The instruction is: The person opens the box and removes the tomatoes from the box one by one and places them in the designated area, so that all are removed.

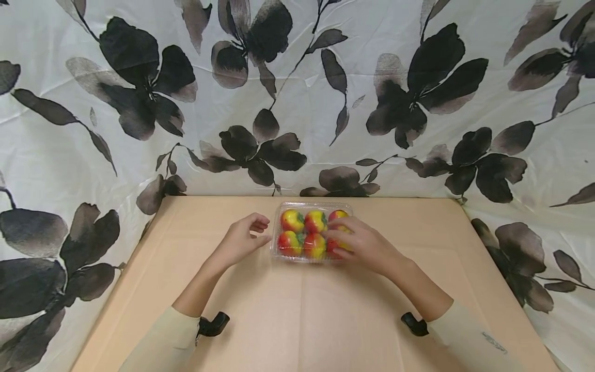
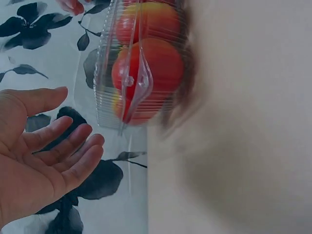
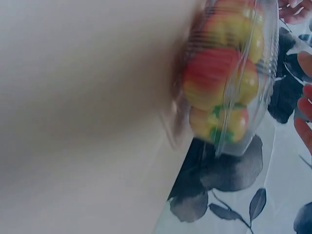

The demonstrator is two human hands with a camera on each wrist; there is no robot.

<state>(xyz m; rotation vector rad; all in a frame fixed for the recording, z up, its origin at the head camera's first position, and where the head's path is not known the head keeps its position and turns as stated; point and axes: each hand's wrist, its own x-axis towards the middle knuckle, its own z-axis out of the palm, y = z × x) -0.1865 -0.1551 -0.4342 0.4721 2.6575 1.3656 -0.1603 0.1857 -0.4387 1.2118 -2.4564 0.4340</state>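
A clear plastic clamshell box (image 1: 304, 204) stands shut at the far middle of the tan table (image 1: 297, 315), with several red-and-yellow fruits (image 1: 293, 220) inside. My right hand (image 1: 332, 242) lies over the box's right part, fingers stretched across the lid. My left hand (image 1: 261, 230) hovers just left of the box with relaxed fingers, holding nothing. In the left wrist view the open palm (image 2: 44, 156) faces the box's ribbed wall (image 2: 105, 97), a small gap apart. The right wrist view shows the box (image 3: 265, 97), its fruits (image 3: 214, 80) and my fingertips (image 3: 304, 105) at the frame's edge.
A white cloth with black flowers (image 1: 139, 103) hangs behind and drapes round both sides of the table. Bare table surface spreads in front of the box. Small black wrist cameras (image 1: 213, 324) sit on both forearms.
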